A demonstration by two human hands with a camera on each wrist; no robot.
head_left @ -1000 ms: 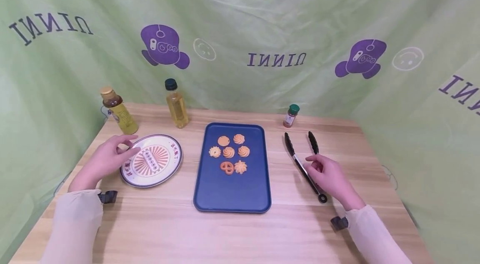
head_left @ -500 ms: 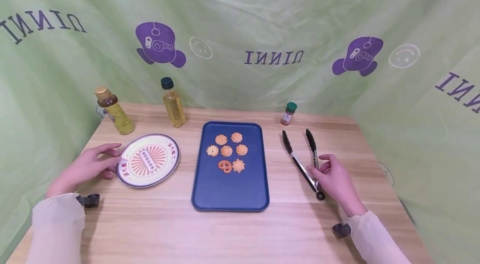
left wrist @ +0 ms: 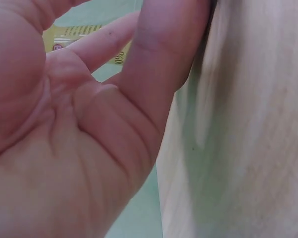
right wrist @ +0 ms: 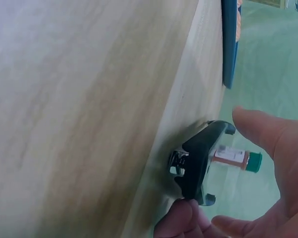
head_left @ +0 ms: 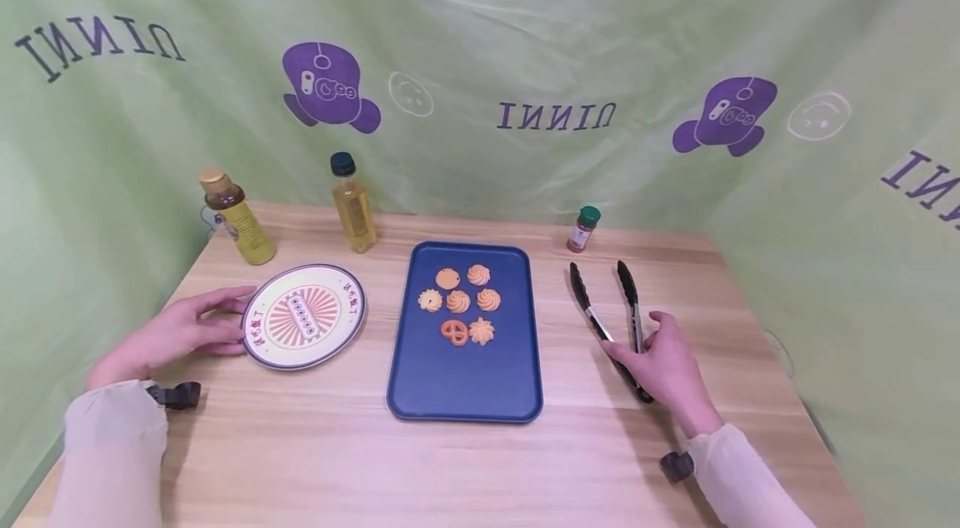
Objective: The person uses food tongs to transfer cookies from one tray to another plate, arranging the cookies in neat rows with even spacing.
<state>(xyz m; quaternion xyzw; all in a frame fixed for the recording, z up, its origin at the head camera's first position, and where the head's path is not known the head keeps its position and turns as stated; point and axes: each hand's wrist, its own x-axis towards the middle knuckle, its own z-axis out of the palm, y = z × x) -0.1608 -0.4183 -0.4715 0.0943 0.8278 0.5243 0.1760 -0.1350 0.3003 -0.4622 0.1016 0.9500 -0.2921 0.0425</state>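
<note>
My left hand [head_left: 180, 332] is at the left rim of a white plate [head_left: 330, 343] with a blue edge and a red printed pattern. Its fingertips reach the rim, fairly straight; the left wrist view shows mostly palm, so the contact is hidden. Over the black-and-metal tongs [head_left: 580, 286] hovers my right hand [head_left: 663, 366], thumb on one side and fingers on the other. The tongs lie spread on the table. In the right wrist view the thumb [right wrist: 258, 126] looks apart from the tongs, while curled fingers [right wrist: 176, 218] reach their near side.
A blue tray [head_left: 465, 386] bearing several biscuits [head_left: 457, 301] lies mid-table. Behind the plate stand a brown-and-yellow bottle [head_left: 243, 224] and a clear bottle of yellow liquid [head_left: 354, 216]. A small green-capped jar [head_left: 582, 230] is beyond the tongs. A green curtain [head_left: 480, 28] hangs behind.
My left hand has drawn back from above the plate to its left rim. The right hand has lowered around the tongs. Plate, tray and tongs look unmoved.
</note>
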